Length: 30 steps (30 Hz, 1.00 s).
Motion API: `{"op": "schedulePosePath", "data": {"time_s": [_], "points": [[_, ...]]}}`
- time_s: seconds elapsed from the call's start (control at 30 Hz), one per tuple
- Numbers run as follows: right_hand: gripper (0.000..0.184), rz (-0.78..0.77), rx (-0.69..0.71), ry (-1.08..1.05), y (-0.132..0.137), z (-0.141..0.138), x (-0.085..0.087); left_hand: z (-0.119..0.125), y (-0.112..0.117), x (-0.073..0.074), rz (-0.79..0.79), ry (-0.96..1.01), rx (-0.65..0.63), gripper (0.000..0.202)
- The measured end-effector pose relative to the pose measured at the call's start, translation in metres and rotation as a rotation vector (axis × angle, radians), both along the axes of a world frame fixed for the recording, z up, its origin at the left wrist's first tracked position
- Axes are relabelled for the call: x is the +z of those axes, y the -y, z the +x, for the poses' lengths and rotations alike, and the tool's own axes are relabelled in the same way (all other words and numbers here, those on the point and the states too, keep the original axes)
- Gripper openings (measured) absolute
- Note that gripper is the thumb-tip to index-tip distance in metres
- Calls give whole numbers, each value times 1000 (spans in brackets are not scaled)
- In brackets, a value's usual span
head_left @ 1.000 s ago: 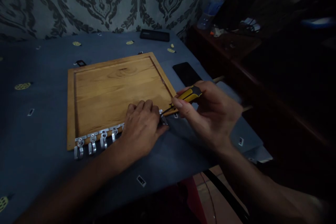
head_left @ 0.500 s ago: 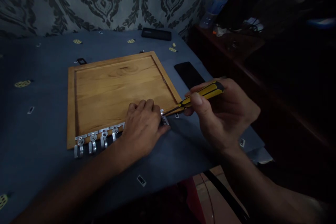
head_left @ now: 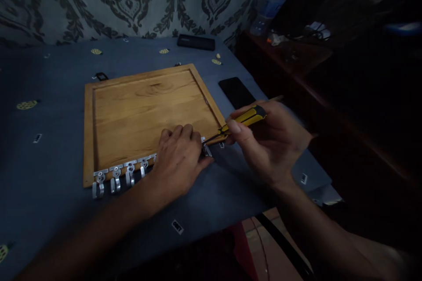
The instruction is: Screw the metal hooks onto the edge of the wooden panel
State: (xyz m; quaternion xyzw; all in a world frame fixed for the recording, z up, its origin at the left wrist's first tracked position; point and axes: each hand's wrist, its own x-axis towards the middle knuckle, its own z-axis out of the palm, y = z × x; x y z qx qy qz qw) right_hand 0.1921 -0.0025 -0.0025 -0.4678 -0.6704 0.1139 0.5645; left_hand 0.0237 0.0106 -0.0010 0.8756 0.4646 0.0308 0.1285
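Note:
A framed wooden board (head_left: 148, 109) lies on the blue tablecloth, with several metal hooks (head_left: 116, 179) along its near edge. My left hand (head_left: 180, 158) rests over that edge, fingers curled around a metal hook (head_left: 207, 150) near the right corner; part of the hook is hidden by the hand. In my right hand (head_left: 268, 140) is a yellow and black screwdriver (head_left: 247, 117), gripped by its handle between thumb and fingers. Its thin shaft slants down to the left, and the tip meets the hook beside my left fingers.
A black phone (head_left: 236, 92) lies right of the board, and a dark flat case (head_left: 196, 42) sits near the patterned wall. Black brackets (head_left: 102, 76) show at the board's far edge. A plastic bottle (head_left: 268, 11) stands on the dark wooden furniture (head_left: 296, 68) at right.
My right hand and the screwdriver have shifted left and slightly down, closer to the hook. My left hand and the board stay in place.

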Motion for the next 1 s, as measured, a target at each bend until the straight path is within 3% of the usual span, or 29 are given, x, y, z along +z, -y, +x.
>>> {"op": "schedulePosePath", "data": {"time_s": [0.2,0.33,0.43,0.57,0.73,0.83,1.0], "points": [[14,-175,127,-32,-2,1,20,1,0,1,2,-13,4,33],[18,-308,309,-26,-3,12,30,0,0,1,-1,-5,2,33],[18,-323,402,-4,-4,19,31,0,0,1,-6,4,-1,32],[7,-215,302,36,-6,17,25,1,0,2,-12,-5,5,32],[30,-72,46,72,-8,0,15,0,1,0,6,4,0,32],[34,-20,-52,94,-5,-9,13,0,0,0,-1,8,-4,32],[15,62,-61,81,0,-11,14,0,-1,3,-33,-19,3,32]]}}
